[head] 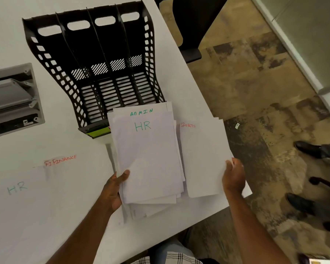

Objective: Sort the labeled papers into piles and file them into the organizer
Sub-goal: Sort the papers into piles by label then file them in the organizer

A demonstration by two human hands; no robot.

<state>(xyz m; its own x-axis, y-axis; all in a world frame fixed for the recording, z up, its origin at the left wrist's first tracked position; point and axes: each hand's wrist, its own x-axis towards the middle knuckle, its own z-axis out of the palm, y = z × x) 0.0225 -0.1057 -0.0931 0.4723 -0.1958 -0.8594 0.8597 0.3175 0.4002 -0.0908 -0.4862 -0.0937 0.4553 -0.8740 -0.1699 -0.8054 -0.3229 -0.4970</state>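
A black slotted organizer [95,60] with several compartments stands on the white table [181,84], all of them looking bare. My left hand [113,189] grips a stack of white papers [151,159] by its lower left edge; the top sheet reads "HR" and one behind it reads "ADMIN". My right hand [233,177] holds a sheet labeled "SPORTS" [202,157] by its right edge, just right of the stack. On the table at left lie a sheet marked "HR" [17,187] and one marked "FINANCE" [65,162].
A grey cable hatch [13,100] is set into the table at far left. The table's right edge runs diagonally beside the papers, with patterned floor beyond. Another person's dark shoes [309,149] and a black chair [191,25] are near.
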